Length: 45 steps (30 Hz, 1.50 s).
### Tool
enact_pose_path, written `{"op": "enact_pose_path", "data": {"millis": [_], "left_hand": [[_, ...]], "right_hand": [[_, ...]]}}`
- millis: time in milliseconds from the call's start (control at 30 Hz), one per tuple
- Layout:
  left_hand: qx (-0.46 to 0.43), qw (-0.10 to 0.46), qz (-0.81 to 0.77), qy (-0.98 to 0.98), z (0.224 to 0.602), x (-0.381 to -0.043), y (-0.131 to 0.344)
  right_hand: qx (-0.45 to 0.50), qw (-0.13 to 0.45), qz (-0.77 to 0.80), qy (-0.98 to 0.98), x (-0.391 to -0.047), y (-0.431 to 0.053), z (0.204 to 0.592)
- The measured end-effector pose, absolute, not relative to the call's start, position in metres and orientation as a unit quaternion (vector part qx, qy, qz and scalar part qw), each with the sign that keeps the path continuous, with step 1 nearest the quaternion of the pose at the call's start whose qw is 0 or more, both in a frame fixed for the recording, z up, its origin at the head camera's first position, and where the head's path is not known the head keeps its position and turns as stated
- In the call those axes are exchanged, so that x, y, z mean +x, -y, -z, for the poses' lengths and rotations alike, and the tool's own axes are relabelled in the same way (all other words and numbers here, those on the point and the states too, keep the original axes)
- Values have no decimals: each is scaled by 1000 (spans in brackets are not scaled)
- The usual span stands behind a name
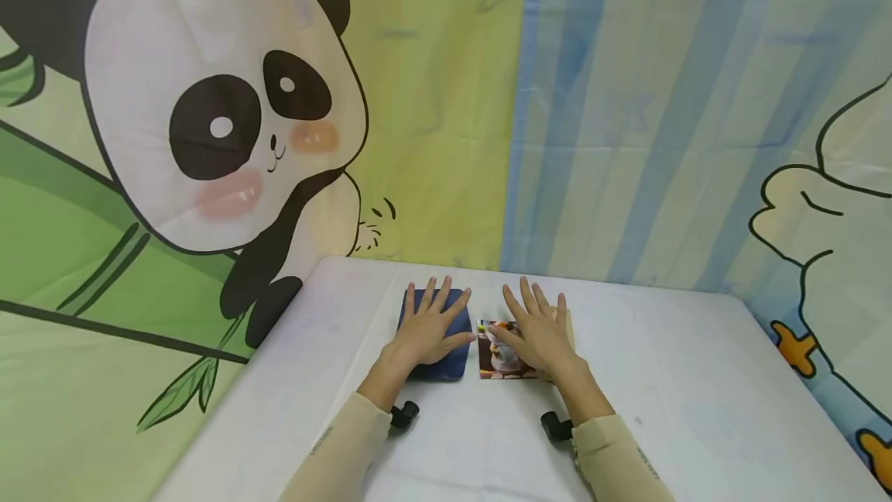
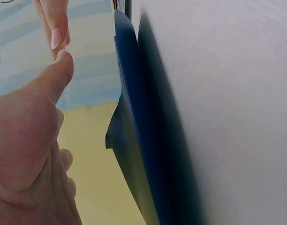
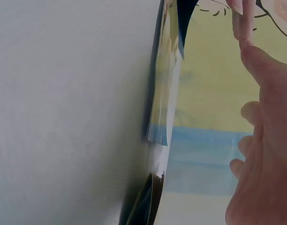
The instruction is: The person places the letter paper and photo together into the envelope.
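Note:
My left hand (image 1: pixel 427 331), fingers spread, hovers over a flat dark blue case (image 1: pixel 451 366) on the table. Seen from the left wrist, a gap separates the palm from the case (image 2: pixel 134 122), and a pointed flap sticks up from it. To its right lies a glossy picture (image 1: pixel 503 359) printed with a white and grey figure. My right hand (image 1: pixel 540 339) is spread above the picture's right part and a beige flat item (image 1: pixel 570 324), mostly hidden by that hand. The right wrist view shows this palm apart from the glossy sheet (image 3: pixel 161 93). Both hands hold nothing.
A white cloth covers the table (image 1: pixel 697 393). Behind it hangs a printed curtain (image 1: pixel 432 138) with a panda and blue stripes. Black wrist cameras (image 1: pixel 556 428) sit at both cuffs. A dark curved edge (image 3: pixel 146 201) shows low in the right wrist view.

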<state>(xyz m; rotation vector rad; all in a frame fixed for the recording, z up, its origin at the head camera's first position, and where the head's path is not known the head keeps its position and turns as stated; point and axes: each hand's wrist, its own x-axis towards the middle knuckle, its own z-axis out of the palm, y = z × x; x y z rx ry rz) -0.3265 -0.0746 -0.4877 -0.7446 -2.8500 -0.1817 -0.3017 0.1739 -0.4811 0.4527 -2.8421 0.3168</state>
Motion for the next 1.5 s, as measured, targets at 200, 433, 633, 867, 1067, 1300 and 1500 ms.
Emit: {"op": "enact_pose_path", "data": {"millis": [200, 433, 633, 867, 1067, 1300, 1500], "left_hand": [[-250, 85, 70, 962, 486, -326, 85], [-266, 64, 85, 958, 482, -325, 95], [-272, 45, 92, 957, 482, -325, 99], [-259, 42, 96, 960, 484, -328, 106], [-275, 3, 125, 953, 483, -329, 112], [-280, -50, 137, 949, 483, -328, 116], [-280, -70, 151, 945, 484, -328, 118]], "right_hand": [[181, 104, -143, 967, -299, -166, 481], [207, 84, -148, 963, -296, -158, 481], [206, 79, -151, 964, -296, -153, 481], [231, 67, -155, 958, -294, -140, 482], [250, 7, -181, 951, -289, -128, 479], [278, -48, -224, 933, -288, -121, 480], [277, -57, -224, 933, -287, -119, 483]]}}
